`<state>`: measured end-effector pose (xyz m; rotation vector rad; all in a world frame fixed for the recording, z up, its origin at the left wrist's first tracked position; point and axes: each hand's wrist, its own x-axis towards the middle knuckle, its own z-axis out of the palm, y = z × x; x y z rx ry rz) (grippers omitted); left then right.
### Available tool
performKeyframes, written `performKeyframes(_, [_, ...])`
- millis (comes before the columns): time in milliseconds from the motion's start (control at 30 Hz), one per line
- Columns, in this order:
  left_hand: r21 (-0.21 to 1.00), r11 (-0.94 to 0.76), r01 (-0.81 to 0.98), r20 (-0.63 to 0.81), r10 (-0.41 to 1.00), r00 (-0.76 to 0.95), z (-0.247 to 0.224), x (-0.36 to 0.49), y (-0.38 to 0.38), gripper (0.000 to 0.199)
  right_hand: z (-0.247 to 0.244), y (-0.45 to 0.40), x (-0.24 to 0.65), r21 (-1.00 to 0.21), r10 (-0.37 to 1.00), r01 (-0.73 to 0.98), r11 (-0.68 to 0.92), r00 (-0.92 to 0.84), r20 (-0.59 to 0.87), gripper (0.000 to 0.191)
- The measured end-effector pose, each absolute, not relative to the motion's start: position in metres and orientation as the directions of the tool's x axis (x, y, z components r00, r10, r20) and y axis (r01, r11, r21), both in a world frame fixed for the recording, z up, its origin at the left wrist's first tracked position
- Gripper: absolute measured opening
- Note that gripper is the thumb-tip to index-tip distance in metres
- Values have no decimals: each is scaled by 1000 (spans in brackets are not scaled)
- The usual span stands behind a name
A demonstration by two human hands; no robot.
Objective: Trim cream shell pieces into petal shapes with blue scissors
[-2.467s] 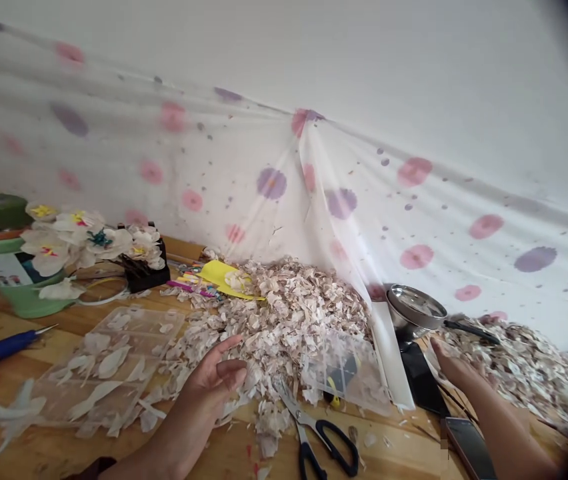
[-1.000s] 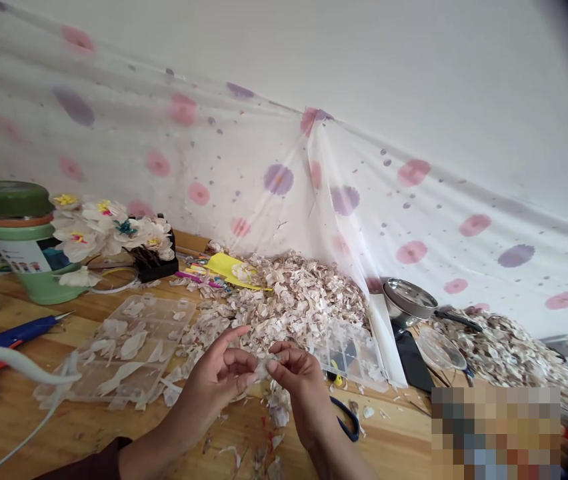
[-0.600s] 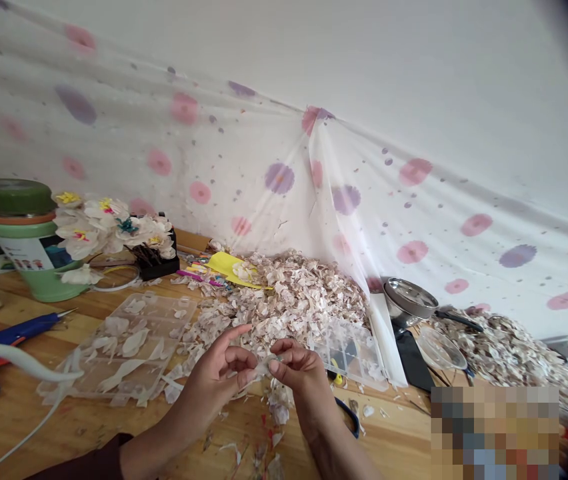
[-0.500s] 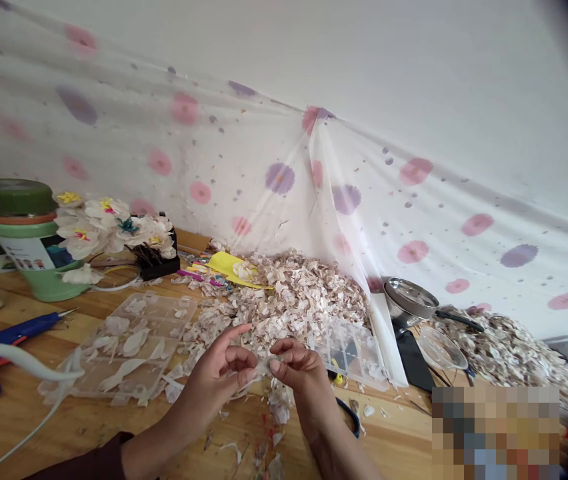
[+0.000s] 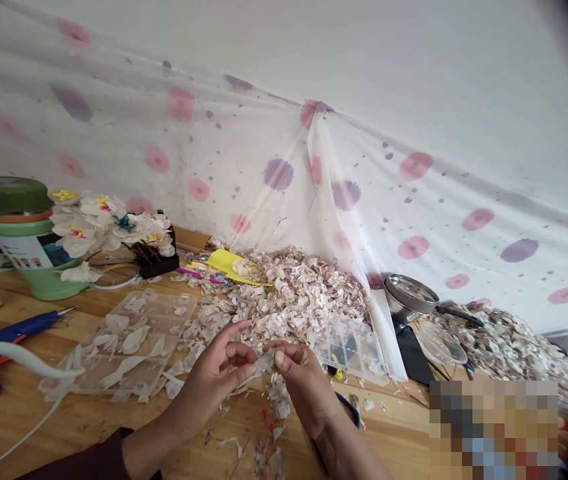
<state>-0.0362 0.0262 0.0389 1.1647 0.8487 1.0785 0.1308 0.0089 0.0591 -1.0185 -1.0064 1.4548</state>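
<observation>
A small, pale, papery petal (image 5: 265, 363) is stretched between my two hands in the middle of the view. My left hand (image 5: 227, 360) pinches its left side between thumb and fingertip, index finger raised. At its other side my right hand (image 5: 297, 370) is closed on it with thumb and index finger. Behind both hands rises a large heap of dry, whitish petals (image 5: 309, 293). Loose petal scraps (image 5: 279, 400) lie on the wood just below my hands. To the left sits a clear compartment tray (image 5: 129, 360) with several pale petals and strips in it.
A blue glue gun (image 5: 14, 333) and white cable (image 5: 19, 355) lie on the left. Behind stand a green bucket (image 5: 51, 280) and white handmade flowers (image 5: 114, 230). Rightward are another clear tray (image 5: 351, 347), a metal pan (image 5: 411, 297), a black slab (image 5: 414, 353) and a second petal heap (image 5: 514, 347).
More of the pale petal now shows between my fingertips. My right hand has turned slightly and its fingers have drawn in closer; my left hand is nearly still. The view has shifted a little.
</observation>
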Motion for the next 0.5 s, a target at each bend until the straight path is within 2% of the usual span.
performKeyframes(100, [975,53,-217,15,955,296,39,-36,25,66,59,9,129,-953,988,-279,-122,-126,-89,27])
performKeyframes(200, [977,60,-207,9,949,314,38,-36,24,66,55,11,128,-957,994,-272,-101,-71,-85,23])
performKeyframes(500, [969,97,-227,-11,936,353,36,-36,24,69,48,14,129,-963,998,-267,-33,48,-48,26])
